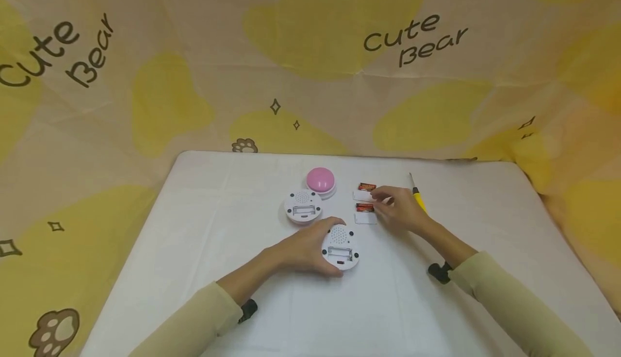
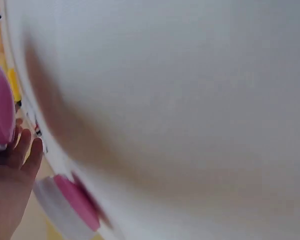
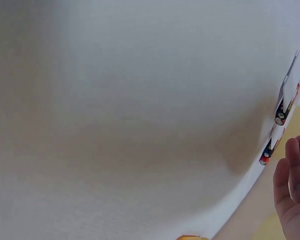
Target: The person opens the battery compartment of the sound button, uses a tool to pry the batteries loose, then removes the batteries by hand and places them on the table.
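Observation:
My left hand point(image 1: 306, 246) grips a round sound button point(image 1: 339, 235) by its edges, underside up; speaker holes and an uncovered battery bay show. Its pink dome point(image 2: 1, 105) points down in the left wrist view. My right hand point(image 1: 404, 208) reaches over small red-and-black batteries, its fingertips right beside the rear batteries point(image 1: 367, 186) and the nearer batteries point(image 1: 365, 207). Nothing shows between its extended fingers point(image 3: 296, 175) in the right wrist view. Beside the batteries lie a rear white cover point(image 1: 361, 196) and a front white cover point(image 1: 366, 218).
A second sound button point(image 1: 303, 206) lies upside down with its bay uncovered. Behind it stands a third, pink dome up point(image 1: 321, 179). A yellow-handled screwdriver point(image 1: 418, 198) lies right of my right hand. A patterned cloth point(image 1: 310, 66) hangs behind the white table point(image 1: 218, 195).

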A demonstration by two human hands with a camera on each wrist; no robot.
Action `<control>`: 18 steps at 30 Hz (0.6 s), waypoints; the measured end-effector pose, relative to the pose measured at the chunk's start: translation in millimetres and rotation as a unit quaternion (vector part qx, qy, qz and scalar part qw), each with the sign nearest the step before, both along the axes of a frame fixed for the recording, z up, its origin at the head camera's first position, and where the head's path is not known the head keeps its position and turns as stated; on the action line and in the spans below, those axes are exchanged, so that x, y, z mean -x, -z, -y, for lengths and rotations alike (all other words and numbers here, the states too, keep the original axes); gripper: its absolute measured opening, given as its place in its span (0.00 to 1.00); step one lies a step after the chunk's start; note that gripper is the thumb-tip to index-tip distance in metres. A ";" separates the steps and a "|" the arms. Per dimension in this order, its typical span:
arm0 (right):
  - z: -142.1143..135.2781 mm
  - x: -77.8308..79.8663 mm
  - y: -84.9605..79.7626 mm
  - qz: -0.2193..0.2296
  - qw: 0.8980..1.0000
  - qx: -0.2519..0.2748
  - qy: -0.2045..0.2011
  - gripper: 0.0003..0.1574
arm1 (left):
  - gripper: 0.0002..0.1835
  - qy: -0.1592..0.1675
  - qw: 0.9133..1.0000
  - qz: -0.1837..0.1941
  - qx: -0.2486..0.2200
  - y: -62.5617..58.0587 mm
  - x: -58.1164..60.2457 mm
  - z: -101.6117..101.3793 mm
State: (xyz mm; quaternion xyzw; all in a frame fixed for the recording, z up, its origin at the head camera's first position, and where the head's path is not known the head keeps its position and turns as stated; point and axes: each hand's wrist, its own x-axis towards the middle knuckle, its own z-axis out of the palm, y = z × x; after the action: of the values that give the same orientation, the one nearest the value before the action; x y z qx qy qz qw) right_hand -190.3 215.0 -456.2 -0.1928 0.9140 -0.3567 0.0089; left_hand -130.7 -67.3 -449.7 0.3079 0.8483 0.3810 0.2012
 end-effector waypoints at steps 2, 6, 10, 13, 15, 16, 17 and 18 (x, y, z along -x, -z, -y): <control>0.3 -0.6 -1.6 0.000 1.000 0.008 -0.001 0.16 | 0.51 -0.015 0.999 -0.027 0.007 -9.7 2.3 1.8; 2.7 -1.9 -5.4 0.005 1.000 0.020 -0.002 0.19 | 0.53 -0.059 0.996 -0.071 0.012 -29.1 8.6 7.3; 5.9 -2.4 -8.4 0.003 1.000 0.022 0.005 0.19 | 0.56 -0.089 0.993 -0.078 -0.008 -47.0 13.9 13.7; 9.1 -2.8 -11.0 0.004 1.000 0.024 0.009 0.18 | 0.56 -0.118 0.990 -0.074 -0.034 -55.8 20.8 20.9; 11.1 -3.1 -12.3 0.002 0.999 0.033 0.007 0.18 | 0.56 -0.142 0.986 -0.072 -0.053 -57.1 28.4 28.0; 11.9 -3.2 -13.0 0.001 0.999 0.038 0.004 0.19 | 0.56 -0.154 0.984 -0.071 -0.062 -57.1 32.8 32.2; 12.7 -3.4 -13.3 0.000 0.999 0.043 0.001 0.19 | 0.56 -0.166 0.981 -0.067 -0.070 -56.4 37.4 36.9; 13.3 -3.5 -13.3 -0.002 0.999 0.051 -0.003 0.20 | 0.56 -0.177 0.979 -0.062 -0.079 -55.3 42.1 41.8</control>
State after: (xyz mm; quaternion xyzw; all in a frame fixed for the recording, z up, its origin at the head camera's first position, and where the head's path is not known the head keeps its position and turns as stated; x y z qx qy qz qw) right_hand -186.8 201.7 -442.9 -0.1967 0.8942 -0.4022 -0.0016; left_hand -172.8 -109.0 -394.4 0.1908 0.8673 0.4567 0.0525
